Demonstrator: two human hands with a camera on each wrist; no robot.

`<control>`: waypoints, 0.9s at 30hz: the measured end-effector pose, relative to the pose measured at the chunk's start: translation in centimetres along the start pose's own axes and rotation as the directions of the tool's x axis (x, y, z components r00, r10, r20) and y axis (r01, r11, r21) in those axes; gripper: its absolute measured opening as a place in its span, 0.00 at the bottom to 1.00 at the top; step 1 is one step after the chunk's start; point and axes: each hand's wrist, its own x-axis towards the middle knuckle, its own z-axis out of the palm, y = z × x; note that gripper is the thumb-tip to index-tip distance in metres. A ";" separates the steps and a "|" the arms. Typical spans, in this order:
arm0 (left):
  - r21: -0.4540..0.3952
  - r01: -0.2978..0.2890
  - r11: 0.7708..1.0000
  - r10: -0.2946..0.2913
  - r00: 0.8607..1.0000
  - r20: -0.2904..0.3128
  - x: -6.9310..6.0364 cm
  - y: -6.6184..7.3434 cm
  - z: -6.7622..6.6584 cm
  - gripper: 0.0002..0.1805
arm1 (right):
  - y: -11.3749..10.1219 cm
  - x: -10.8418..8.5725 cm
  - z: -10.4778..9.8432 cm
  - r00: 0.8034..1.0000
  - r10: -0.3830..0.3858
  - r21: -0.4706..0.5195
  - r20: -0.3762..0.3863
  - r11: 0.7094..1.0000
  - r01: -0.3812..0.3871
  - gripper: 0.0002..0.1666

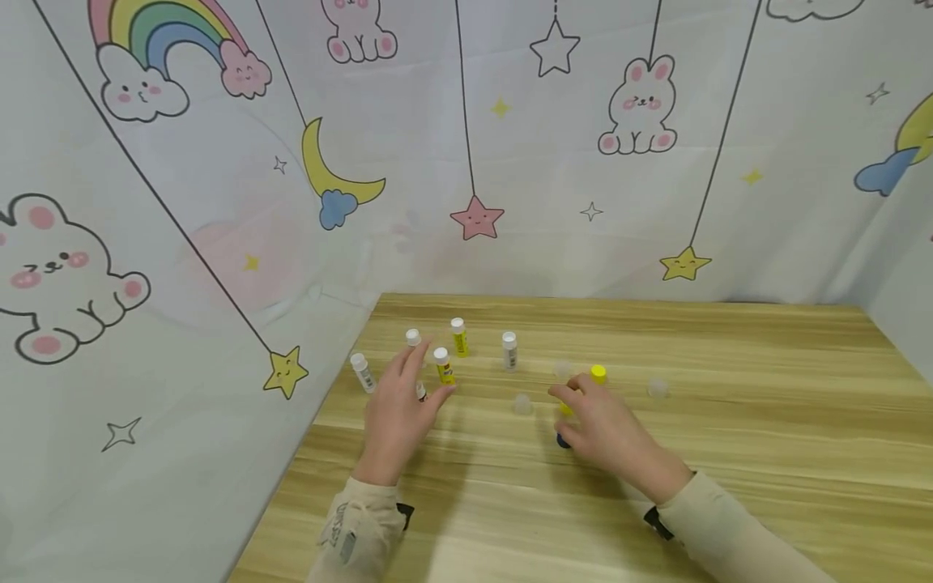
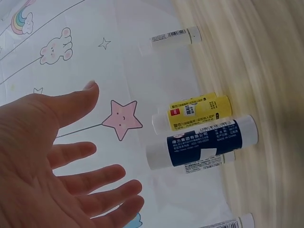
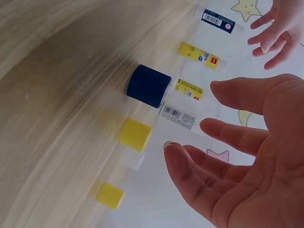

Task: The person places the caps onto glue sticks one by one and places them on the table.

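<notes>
The left hand [image 1: 397,409] is hovering with fingers spread, holding nothing; just beside it, a navy-labelled, white-ended cylindrical glue stick [image 2: 206,141] is standing upright. The right hand [image 1: 601,425] is hanging loosely spread, also bare, a dark blue round plastic cap [image 3: 149,86] sitting near its thumb. Both things are probably light, stiff, slightly slippery, best pinched around their sides. Beneath the hands, a wood-grain counter [image 1: 729,453] is looking smooth; beyond them, white cartoon-printed cloth [image 1: 554,162] is hanging.
</notes>
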 end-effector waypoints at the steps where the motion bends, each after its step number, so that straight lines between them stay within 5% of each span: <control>1: 0.000 0.013 1.000 -0.013 1.000 0.008 -0.1 -0.2 0.0 0.44 | 0.0 0.0 0.1 1.000 -0.006 -0.008 -0.003 1.000 0.006 0.26; 12: -0.082 0.130 0.988 -0.126 0.991 0.050 -0.7 -2.1 0.8 0.40 | -0.2 -0.5 1.5 0.998 -0.035 -0.064 0.051 0.997 0.038 0.20; 27: -0.251 0.267 0.930 -0.241 0.962 0.132 -1.0 -3.7 2.1 0.38 | -0.8 -0.6 2.4 0.995 -0.028 -0.022 0.093 0.999 0.030 0.11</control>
